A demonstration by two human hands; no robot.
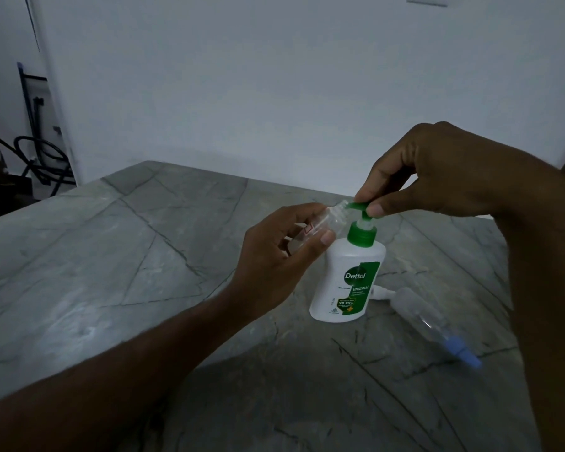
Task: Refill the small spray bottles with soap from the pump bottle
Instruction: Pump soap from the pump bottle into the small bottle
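While the left hand [274,252] holds a clear spray bottle [327,220] tilted, neck at the nozzle, the right hand [437,177] grip pinches the pump bottle [346,282] head on the bench [111,256].

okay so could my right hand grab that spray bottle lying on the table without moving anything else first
Probably not yet. The right hand is busy pinching the pump bottle nozzle. The lying spray bottle sits uncovered on the table just under that forearm, so once the hand lets go, the way looks free.
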